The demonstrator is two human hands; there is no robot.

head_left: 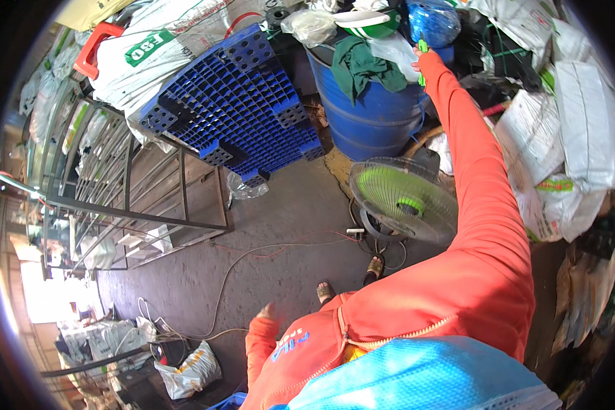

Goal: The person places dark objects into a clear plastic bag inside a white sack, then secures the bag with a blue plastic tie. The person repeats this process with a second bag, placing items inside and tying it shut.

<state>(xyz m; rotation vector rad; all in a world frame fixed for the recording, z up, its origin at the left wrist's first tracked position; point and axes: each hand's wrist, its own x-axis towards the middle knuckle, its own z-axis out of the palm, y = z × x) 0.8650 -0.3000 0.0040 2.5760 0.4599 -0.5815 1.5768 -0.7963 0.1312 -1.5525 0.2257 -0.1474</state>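
My blue mask (424,376) sits nearest, above my orange jacket (417,294). My right hand (418,59) is closed around a green tool (423,45), by the right edge of the blue drum (365,130); my left hand (266,312) is blurred, so I can't tell its grip. With my arm outstretched, a loose hold could drop the tool, perhaps into the drum. The cable (236,263) across the floor (164,294) could trip me if I step carelessly. There's lettering on my jacket's chest and a green printed label (149,48) on a white sack (191,29).
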